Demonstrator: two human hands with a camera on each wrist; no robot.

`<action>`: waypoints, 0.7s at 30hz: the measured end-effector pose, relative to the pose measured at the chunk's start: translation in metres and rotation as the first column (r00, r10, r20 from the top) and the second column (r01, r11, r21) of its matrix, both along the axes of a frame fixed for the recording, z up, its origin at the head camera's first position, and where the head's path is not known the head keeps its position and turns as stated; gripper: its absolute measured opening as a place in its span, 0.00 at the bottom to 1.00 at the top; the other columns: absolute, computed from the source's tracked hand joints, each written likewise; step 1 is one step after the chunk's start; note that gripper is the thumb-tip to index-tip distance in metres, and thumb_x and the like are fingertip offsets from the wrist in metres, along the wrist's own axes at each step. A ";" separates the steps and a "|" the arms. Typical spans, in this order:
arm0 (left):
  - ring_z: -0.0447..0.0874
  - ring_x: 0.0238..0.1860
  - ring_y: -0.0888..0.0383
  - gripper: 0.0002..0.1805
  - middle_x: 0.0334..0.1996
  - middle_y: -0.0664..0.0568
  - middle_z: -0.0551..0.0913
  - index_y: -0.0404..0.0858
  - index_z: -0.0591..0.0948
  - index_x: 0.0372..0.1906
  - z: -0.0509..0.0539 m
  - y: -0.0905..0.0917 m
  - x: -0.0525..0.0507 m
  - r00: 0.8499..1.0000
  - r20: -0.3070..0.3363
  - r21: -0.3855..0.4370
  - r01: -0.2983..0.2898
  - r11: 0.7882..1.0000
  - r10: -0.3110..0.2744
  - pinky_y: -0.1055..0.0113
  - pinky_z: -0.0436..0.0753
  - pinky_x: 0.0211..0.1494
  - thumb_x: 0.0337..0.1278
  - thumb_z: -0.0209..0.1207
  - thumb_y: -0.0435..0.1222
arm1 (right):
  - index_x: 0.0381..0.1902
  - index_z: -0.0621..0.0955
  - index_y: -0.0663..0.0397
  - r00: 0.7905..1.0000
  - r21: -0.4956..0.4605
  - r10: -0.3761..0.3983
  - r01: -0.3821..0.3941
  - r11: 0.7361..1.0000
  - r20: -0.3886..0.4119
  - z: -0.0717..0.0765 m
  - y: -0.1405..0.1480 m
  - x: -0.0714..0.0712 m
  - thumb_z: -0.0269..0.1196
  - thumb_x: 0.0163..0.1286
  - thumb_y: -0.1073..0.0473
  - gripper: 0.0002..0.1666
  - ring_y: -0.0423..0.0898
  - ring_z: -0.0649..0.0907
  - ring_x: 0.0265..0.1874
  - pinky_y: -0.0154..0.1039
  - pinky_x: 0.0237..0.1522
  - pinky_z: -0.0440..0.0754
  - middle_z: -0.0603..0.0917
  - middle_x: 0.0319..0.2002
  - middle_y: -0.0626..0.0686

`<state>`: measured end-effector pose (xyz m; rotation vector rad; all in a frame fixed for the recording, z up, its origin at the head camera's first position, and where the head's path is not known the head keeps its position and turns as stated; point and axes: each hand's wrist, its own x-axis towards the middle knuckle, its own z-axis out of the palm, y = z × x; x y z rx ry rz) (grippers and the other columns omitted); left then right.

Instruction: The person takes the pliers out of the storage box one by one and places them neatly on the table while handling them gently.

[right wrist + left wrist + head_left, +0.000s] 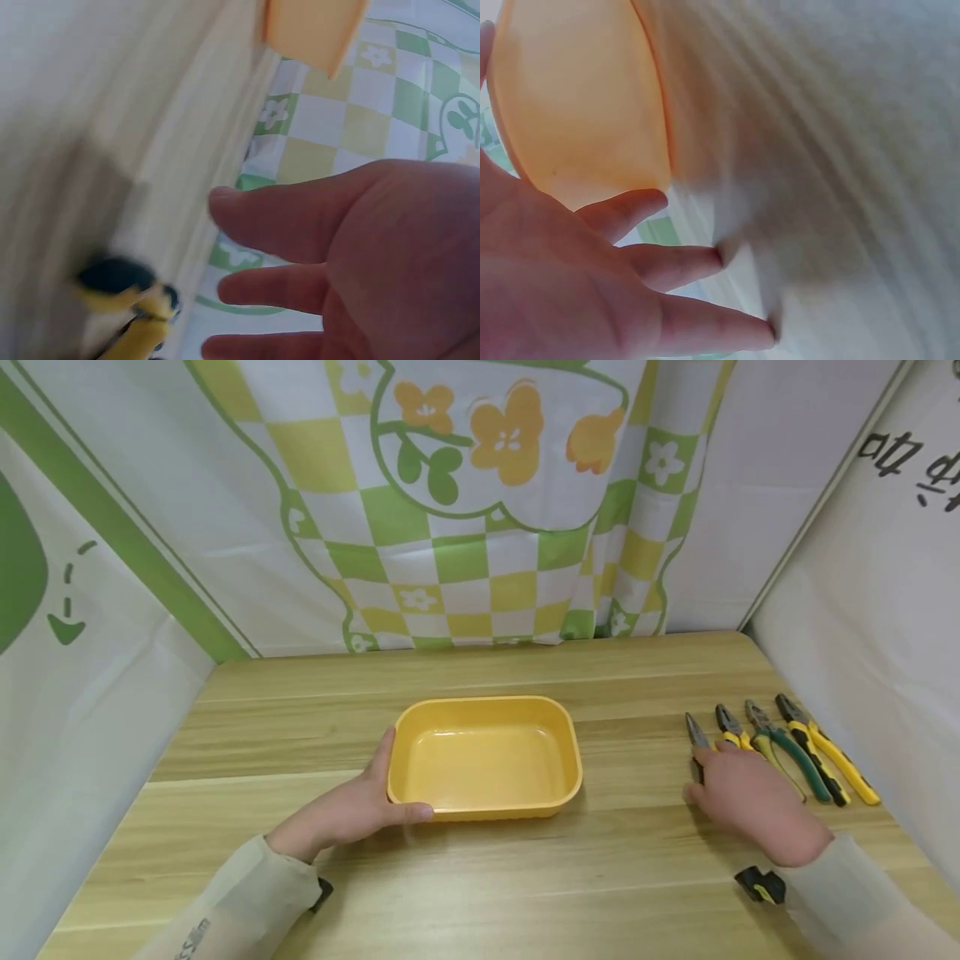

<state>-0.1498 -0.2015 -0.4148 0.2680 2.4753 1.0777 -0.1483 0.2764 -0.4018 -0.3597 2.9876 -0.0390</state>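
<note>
A yellow rectangular plastic basin (487, 760) sits mid-table. My left hand (360, 802) rests against its left end, thumb along the front wall; in the left wrist view the hand's fingers (679, 264) are spread and fairly straight, some tips on the table. On the right, my right hand (750, 797) is over a row of pliers, covering parts of the needle-nose pliers (697, 732) and yellow-handled pliers (726, 720). Its fingers (270, 289) look extended in the right wrist view, with nothing held. Farther right lie green-handled pliers (798, 756) and yellow-and-black pliers (817, 747).
The wooden table (285, 718) has a white wall at either side. A green-and-yellow checked cloth (465, 560) hangs behind its far edge. Blurred yellow-and-black pliers (120, 281) show low in the right wrist view.
</note>
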 end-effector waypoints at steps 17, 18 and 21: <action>0.78 0.51 0.46 0.75 0.68 0.22 0.61 0.36 0.23 0.76 0.011 0.009 0.009 0.997 -0.052 -0.096 0.045 0.994 -0.050 0.45 0.76 0.55 0.50 0.70 0.60 | 0.65 0.72 0.73 0.996 -0.144 -0.054 0.042 0.989 -0.076 0.022 -0.047 -0.029 0.58 0.74 0.47 0.36 0.71 0.69 0.62 0.64 0.63 0.64 0.73 0.62 0.73; 0.78 0.51 0.46 0.75 0.68 0.22 0.61 0.35 0.23 0.76 0.011 0.010 0.009 0.997 -0.055 -0.094 0.046 0.994 -0.052 0.45 0.76 0.55 0.50 0.70 0.60 | 0.65 0.72 0.73 0.996 -0.149 -0.052 0.040 0.988 -0.079 0.022 -0.049 -0.031 0.58 0.74 0.48 0.35 0.70 0.69 0.62 0.64 0.63 0.64 0.74 0.61 0.73; 0.79 0.48 0.47 0.75 0.67 0.22 0.63 0.35 0.24 0.76 0.011 0.011 0.010 0.996 -0.061 -0.075 0.054 0.996 -0.059 0.45 0.76 0.54 0.49 0.71 0.59 | 0.65 0.72 0.73 0.994 -0.168 -0.056 0.040 0.985 -0.089 0.023 -0.055 -0.035 0.57 0.74 0.48 0.35 0.69 0.69 0.63 0.63 0.63 0.64 0.75 0.61 0.72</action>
